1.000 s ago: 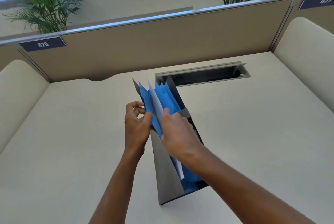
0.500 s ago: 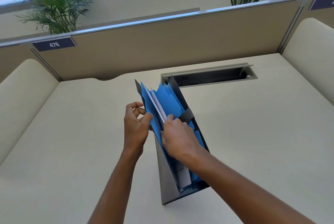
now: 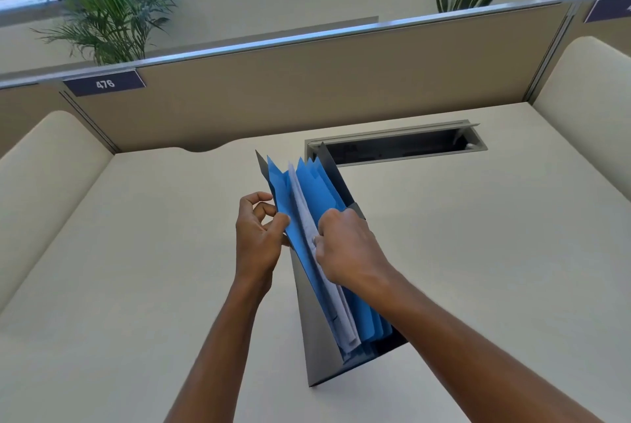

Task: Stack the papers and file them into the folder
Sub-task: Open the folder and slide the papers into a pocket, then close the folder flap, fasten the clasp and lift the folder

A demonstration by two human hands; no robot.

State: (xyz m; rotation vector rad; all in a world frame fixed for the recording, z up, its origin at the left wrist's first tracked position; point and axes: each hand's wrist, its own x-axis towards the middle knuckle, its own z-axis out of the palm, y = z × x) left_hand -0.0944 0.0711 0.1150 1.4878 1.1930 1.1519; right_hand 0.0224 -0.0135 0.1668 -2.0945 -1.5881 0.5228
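A grey expanding folder (image 3: 316, 330) with blue inner dividers (image 3: 316, 183) stands upright on the cream desk, its mouth open toward me. A stack of white papers (image 3: 300, 204) sits inside one of the left pockets, its top edge level with the dividers. My left hand (image 3: 257, 235) pinches the folder's left wall and first divider, holding the pocket apart. On the right of the papers, my right hand (image 3: 345, 245) grips their top edge with fingers curled over it.
The desk (image 3: 136, 286) has a recessed cable tray (image 3: 396, 144) with its lid raised just behind the folder. Beige partition walls close the back and both sides; a plate reads 476 (image 3: 104, 83). Plants stand beyond the partition.
The white papers have slid deeper into the pocket, their top corner no longer sticking above the dividers. My right hand followed them down; my left hand kept its hold.
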